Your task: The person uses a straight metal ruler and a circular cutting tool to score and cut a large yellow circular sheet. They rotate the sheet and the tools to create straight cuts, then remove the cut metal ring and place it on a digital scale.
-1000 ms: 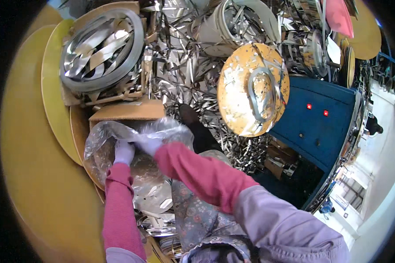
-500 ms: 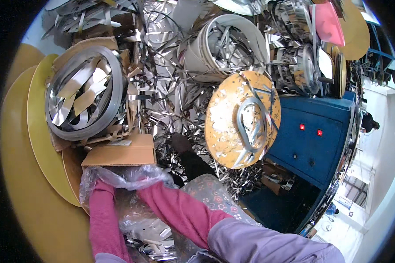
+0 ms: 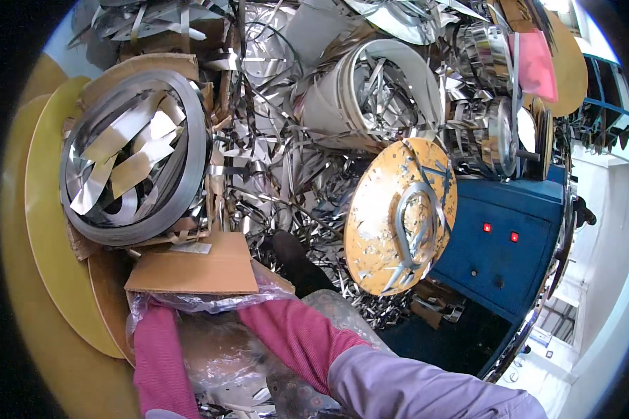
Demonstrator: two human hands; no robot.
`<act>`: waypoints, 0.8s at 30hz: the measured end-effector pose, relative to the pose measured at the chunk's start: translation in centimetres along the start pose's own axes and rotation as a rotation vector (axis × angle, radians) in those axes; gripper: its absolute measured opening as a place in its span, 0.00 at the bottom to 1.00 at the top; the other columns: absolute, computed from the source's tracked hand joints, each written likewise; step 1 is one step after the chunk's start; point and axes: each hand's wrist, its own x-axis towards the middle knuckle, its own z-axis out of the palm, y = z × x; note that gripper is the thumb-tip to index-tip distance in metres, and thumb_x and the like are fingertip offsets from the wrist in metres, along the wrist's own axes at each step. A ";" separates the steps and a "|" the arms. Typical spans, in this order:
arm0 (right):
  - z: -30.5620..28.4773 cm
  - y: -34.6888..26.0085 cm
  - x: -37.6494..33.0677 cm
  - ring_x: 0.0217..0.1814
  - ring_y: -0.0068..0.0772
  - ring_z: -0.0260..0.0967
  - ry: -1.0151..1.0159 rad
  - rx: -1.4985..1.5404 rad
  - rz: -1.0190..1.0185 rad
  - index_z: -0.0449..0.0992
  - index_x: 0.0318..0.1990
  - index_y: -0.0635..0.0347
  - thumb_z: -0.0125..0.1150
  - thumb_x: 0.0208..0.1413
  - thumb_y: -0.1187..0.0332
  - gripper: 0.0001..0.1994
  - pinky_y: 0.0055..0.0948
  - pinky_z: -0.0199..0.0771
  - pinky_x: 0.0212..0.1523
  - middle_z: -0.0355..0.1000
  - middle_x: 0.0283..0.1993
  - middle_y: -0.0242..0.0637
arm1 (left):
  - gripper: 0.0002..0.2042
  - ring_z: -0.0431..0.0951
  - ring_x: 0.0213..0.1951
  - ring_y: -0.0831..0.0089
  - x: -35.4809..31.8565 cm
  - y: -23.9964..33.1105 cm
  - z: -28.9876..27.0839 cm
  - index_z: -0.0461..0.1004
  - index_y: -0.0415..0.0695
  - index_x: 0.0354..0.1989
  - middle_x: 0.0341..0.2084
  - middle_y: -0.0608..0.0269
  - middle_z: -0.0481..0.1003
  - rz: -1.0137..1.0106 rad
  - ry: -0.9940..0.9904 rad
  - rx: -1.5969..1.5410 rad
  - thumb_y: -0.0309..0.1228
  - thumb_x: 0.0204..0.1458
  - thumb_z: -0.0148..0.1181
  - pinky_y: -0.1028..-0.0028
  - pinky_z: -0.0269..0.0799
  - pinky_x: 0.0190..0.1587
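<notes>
Both my arms, in pink sleeves, reach forward into a clear plastic bag [image 3: 220,303] at the lower left, beside a cardboard box flap [image 3: 196,269]. The left pink sleeve [image 3: 161,353] ends under the near side of the flap. The right pink sleeve [image 3: 290,335] slants in from the lower right and ends at the bag's rim. The plastic and flap hide both hands, so their fingers and anything in them do not show. Between my forearms lies crumpled clear plastic, with shiny metal strips [image 3: 248,403] below it.
A coiled metal band ring [image 3: 192,143] with metal pieces inside stands behind the flap. Ahead are a white bucket [image 3: 342,101] of metal scrap, a round yellow disc [image 3: 370,216] and a blue cabinet [image 3: 496,258]. Large yellow discs [image 3: 42,230] line the left; metal strips cover the floor.
The view has shifted, so surroundings sit lower in it. The plastic bunched around my wrists now lies lower, tucked under the flap, and more of the flap shows. Both arms still reach in.
</notes>
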 end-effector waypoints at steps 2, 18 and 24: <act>0.4 0.1 0.2 0.48 0.46 0.68 0.006 -0.012 -0.001 0.71 0.47 0.61 0.48 0.54 0.66 0.15 0.43 0.65 0.47 0.69 0.45 0.48 | 0.25 0.63 0.58 0.50 0.4 0.0 0.1 0.63 0.41 0.57 0.55 0.42 0.63 0.011 0.001 0.003 0.34 0.48 0.55 0.60 0.56 0.62; 2.2 0.5 -1.8 0.41 0.42 0.70 0.021 -0.036 0.000 0.74 0.41 0.59 0.50 0.52 0.67 0.12 0.44 0.67 0.40 0.71 0.38 0.42 | 0.23 0.63 0.58 0.51 -1.8 -1.6 0.3 0.66 0.42 0.54 0.53 0.45 0.66 0.013 -0.010 0.046 0.32 0.47 0.56 0.61 0.54 0.63; 3.0 0.2 -1.4 0.39 0.40 0.71 0.030 -0.031 -0.018 0.75 0.39 0.58 0.51 0.51 0.67 0.11 0.44 0.68 0.37 0.72 0.36 0.40 | 0.22 0.63 0.57 0.52 -0.8 -1.7 0.9 0.67 0.42 0.53 0.52 0.46 0.67 0.037 -0.032 0.073 0.32 0.47 0.56 0.62 0.53 0.63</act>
